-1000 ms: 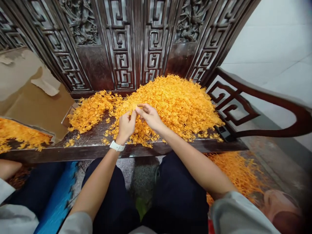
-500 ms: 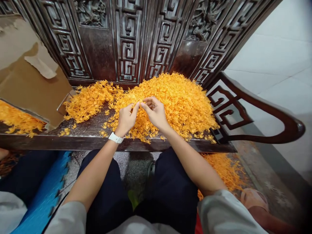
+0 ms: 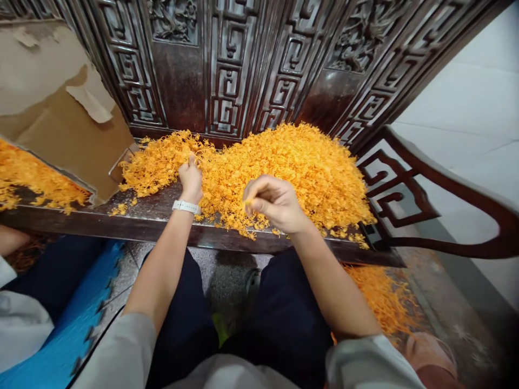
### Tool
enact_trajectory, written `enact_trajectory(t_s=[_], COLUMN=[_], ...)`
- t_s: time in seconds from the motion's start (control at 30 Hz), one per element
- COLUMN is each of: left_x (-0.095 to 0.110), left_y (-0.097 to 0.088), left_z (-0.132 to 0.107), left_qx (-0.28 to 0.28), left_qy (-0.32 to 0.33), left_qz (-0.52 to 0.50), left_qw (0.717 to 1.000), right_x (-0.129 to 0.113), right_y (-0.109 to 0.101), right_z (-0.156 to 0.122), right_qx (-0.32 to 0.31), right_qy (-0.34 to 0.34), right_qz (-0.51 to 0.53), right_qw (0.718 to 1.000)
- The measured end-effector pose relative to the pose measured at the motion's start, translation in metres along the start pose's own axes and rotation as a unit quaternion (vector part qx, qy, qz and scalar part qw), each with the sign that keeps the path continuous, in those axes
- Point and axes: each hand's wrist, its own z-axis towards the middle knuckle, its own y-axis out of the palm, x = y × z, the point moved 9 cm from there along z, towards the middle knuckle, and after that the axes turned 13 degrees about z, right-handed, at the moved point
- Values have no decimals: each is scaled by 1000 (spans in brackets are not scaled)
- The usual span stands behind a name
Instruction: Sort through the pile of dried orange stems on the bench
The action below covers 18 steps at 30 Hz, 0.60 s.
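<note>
My right hand (image 3: 279,204) is closed in a pinch on a small orange plastic piece (image 3: 247,202), held above the front of a large heap of small orange plastic pieces (image 3: 312,167). At the right edge of a smaller orange pile (image 3: 152,162), my left hand (image 3: 190,179) has its fingers curled together at the pieces. Whatever lies between those fingertips is hidden by the hand. A pale watch band (image 3: 186,207) circles my left wrist. Both piles lie on a dark wooden bench seat (image 3: 162,202).
A torn cardboard sheet (image 3: 73,124) leans at the left, with more orange pieces (image 3: 32,173) beside it. Behind rises a carved wooden backrest (image 3: 178,81); a curved armrest (image 3: 450,162) is at the right. Orange strands (image 3: 385,297) lie below the bench. Another person's sleeve (image 3: 22,324) shows at lower left.
My hands, together over the large heap before, are now apart. The left has moved left to the smaller pile; the right has come right and nearer, holding a piece. The view has shifted slightly.
</note>
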Motion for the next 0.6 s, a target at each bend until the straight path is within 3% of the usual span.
enact_trajectory(t_s=[0.07, 0.13, 0.2, 0.23, 0.3, 0.37, 0.5, 0.6], left_x=[0, 6, 12, 14, 18, 25, 51, 65], left_y=[-6, -5, 2, 6, 17, 28, 40, 46], left_z=[-1, -9, -19, -24, -33, -42, -66, -83], left_qx=[3, -2, -18, -29, -58, -94, -151, -178], left_qy=[-30, -39, -37, -37, -27, 16, 176, 250], left_qz=[-28, -47, -66, -71, -68, -36, 82, 146], left_qw=[999, 998, 997, 996, 996, 995, 969, 940], right_x=[3, 17, 30, 33, 32, 28, 19, 19], right_y=[-44, -91, -124, -133, -133, -118, -79, -60], right_z=[1, -1, -3, -3, 1, 4, 10, 14], right_qx=[153, 292, 372, 382, 362, 316, 216, 142], right_qy=[-13, -6, -9, -21, -59, -86, -65, -55], right_qz=[-4, -24, -75, -110, -166, -181, -241, -286], right_qw=[988, 956, 925, 917, 915, 928, 944, 946])
